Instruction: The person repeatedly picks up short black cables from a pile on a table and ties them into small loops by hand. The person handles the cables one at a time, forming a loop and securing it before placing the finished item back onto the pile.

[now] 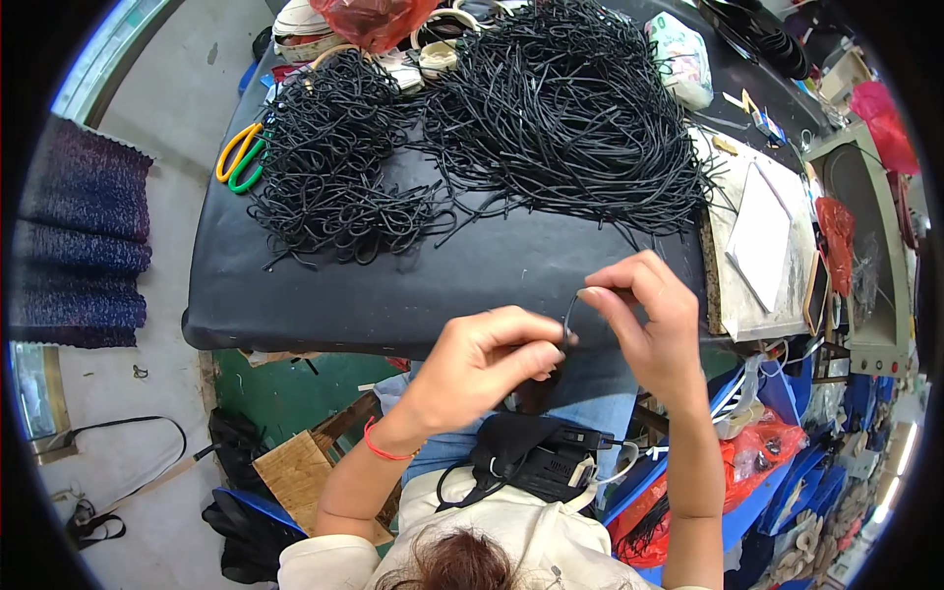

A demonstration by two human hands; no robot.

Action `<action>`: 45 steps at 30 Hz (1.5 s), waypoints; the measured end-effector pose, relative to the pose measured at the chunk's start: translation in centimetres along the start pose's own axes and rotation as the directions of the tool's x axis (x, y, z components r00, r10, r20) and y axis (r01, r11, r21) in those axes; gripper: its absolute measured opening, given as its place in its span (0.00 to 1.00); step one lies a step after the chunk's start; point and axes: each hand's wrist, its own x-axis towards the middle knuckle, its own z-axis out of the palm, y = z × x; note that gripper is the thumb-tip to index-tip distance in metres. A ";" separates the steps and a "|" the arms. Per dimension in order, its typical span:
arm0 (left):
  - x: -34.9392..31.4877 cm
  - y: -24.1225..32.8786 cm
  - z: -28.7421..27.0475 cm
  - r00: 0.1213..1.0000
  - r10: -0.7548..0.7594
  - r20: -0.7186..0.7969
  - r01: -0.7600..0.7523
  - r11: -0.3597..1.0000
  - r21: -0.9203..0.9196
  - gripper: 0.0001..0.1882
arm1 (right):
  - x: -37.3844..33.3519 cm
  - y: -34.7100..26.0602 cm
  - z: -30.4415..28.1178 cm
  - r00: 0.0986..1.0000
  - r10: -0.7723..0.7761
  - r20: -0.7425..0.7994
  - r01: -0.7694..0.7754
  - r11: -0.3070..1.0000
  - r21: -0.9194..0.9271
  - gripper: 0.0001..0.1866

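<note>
Workshop: heaps of black cord [570,118], cluttered worktable [393,300]

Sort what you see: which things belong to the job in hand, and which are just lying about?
Probably the job: left hand, right hand, black strand, left cord pile, right cord pile.

Probably lying about: flowery packet, red bag, dark cloth.

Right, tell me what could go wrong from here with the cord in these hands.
The thin black cord is held only by fingertips, so it could slip from the grip of the left hand or right hand.

Both hands are near the front edge of the black table, so a dropped cord might fall to the lap.

In the smaller cord pile, loops cross one another, so pulling one could drag others along.
</note>
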 end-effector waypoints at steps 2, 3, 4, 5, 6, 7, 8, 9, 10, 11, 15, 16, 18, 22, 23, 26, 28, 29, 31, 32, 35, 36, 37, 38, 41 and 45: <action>0.0 -0.5 -0.1 0.995 -0.090 -0.053 0.067 0.939 -0.337 0.15 | -1.4 -0.1 1.0 0.998 0.051 0.045 -0.056 0.991 0.125 0.04; 0.1 -0.6 -0.2 0.993 -0.097 -0.063 0.070 0.941 -0.332 0.14 | -2.0 -0.2 1.6 0.994 0.076 0.073 -0.088 0.978 0.189 0.04; 0.4 -0.6 -0.3 0.992 -0.103 -0.074 0.074 0.942 -0.327 0.14 | -2.1 -0.1 2.1 0.998 0.013 0.054 -0.023 0.982 0.189 0.04; 0.6 -0.7 -0.3 0.991 -0.111 -0.078 0.080 0.942 -0.325 0.14 | -2.4 -0.2 2.4 0.998 0.027 0.060 -0.037 0.982 0.184 0.06; 0.7 -0.9 -0.4 0.983 -0.102 -0.151 0.055 0.957 -0.285 0.13 | -2.7 -0.6 2.2 0.989 0.105 0.107 -0.126 0.970 0.210 0.07; 0.6 -1.1 -0.4 0.980 -0.096 -0.176 0.051 0.969 -0.243 0.13 | -3.1 -1.1 2.1 0.971 0.181 0.155 -0.214 0.949 0.231 0.08; 0.5 -1.3 -0.4 0.976 -0.086 -0.200 0.045 0.979 -0.199 0.12 | -3.8 -1.5 2.5 0.913 0.355 0.202 -0.409 0.790 0.457 0.09; 0.3 -1.4 -0.4 0.972 -0.075 -0.225 0.040 0.987 -0.154 0.12 | -3.9 -1.6 2.4 0.888 0.371 0.274 -0.460 0.690 0.558 0.09; 0.3 -1.6 -0.3 0.976 -0.063 -0.211 0.032 0.989 -0.145 0.11 | -3.9 -1.8 2.2 0.861 0.373 0.347 -0.508 0.574 0.642 0.09; 0.3 -1.7 -0.2 0.976 -0.059 -0.212 0.022 0.985 -0.171 0.11 | -3.9 -1.8 2.1 0.832 0.365 0.418 -0.551 0.445 0.706 0.09; 0.3 -1.8 -0.3 0.977 -0.067 -0.201 0.010 0.962 -0.274 0.10 | -3.8 -1.5 2.6 0.881 0.321 0.349 -0.470 0.495 0.731 0.09; 0.3 -1.8 0.0 0.973 -0.053 -0.223 -0.007 0.966 -0.260 0.10 | -3.8 -1.8 2.7 0.860 0.395 0.323 -0.497 0.508 0.703 0.07; 0.2 -1.6 0.5 0.965 -0.034 -0.261 -0.039 0.962 -0.269 0.10 | -3.9 -1.7 3.6 0.908 0.396 0.136 -0.395 0.702 0.593 0.05; 0.0 -2.1 1.5 0.932 -0.023 -0.361 -0.102 0.940 -0.325 0.09 | -3.5 -2.4 4.2 0.926 0.377 -0.029 -0.333 0.848 0.412 0.05; 0.0 -2.4 1.7 0.920 -0.023 -0.392 -0.117 0.937 -0.330 0.08 | -3.5 -2.5 4.3 0.928 0.372 -0.039 -0.329 0.862 0.386 0.05; 0.1 -2.8 2.1 0.891 0.026 -0.452 -0.192 0.926 -0.326 0.08 | -3.3 -2.4 5.0 0.924 0.369 -0.101 -0.306 0.872 0.382 0.04; 0.2 -3.0 2.4 0.865 0.095 -0.493 -0.238 0.942 -0.237 0.09 | -3.5 -2.1 5.4 0.919 0.375 -0.117 -0.305 0.869 0.390 0.06; 0.2 -3.1 2.6 0.849 0.149 -0.508 -0.259 0.953 -0.154 0.10 | -3.6 -2.0 5.5 0.917 0.379 -0.128 -0.304 0.868 0.392 0.07; 0.2 -2.9 2.5 0.851 0.182 -0.492 -0.250 0.965 -0.075 0.12 | -3.2 -2.3 5.1 0.879 0.476 -0.027 -0.370 0.716 0.592 0.10; 0.0 -2.4 2.1 0.871 0.158 -0.466 -0.220 0.972 -0.080 0.14 | -3.0 -2.4 4.9 0.856 0.516 0.032 -0.399 0.620 0.676 0.12; -0.5 -2.1 0.8 0.939 0.097 -0.330 -0.120 0.991 -0.050 0.20 | -2.9 -0.9 4.5 0.884 0.466 0.049 -0.370 0.631 0.682 0.14; -0.6 -1.6 0.5 0.952 0.082 -0.295 -0.085 0.996 0.005 0.21 | -2.8 -0.6 4.2 0.893 0.429 0.139 -0.414 0.658 0.629 0.13; -0.6 -1.2 0.4 0.963 0.065 -0.261 -0.051 0.997 0.061 0.22 | -2.9 -0.3 3.8 0.890 0.393 0.231 -0.451 0.686 0.571 0.12; -0.7 -1.0 0.4 0.969 0.055 -0.239 -0.031 0.994 0.105 0.22 | -3.0 0.0 3.8 0.916 0.332 0.227 -0.402 0.751 0.523 0.11; -0.9 -0.1 0.8 0.988 0.016 -0.154 0.019 0.974 0.227 0.24 | -2.7 -0.9 3.3 0.845 0.472 0.251 -0.501 0.535 0.681 0.09; -0.6 -1.2 1.3 0.982 0.019 -0.189 -0.009 0.998 0.054 0.19 | -3.1 -0.8 4.5 0.789 0.575 0.218 -0.499 0.390 0.774 0.08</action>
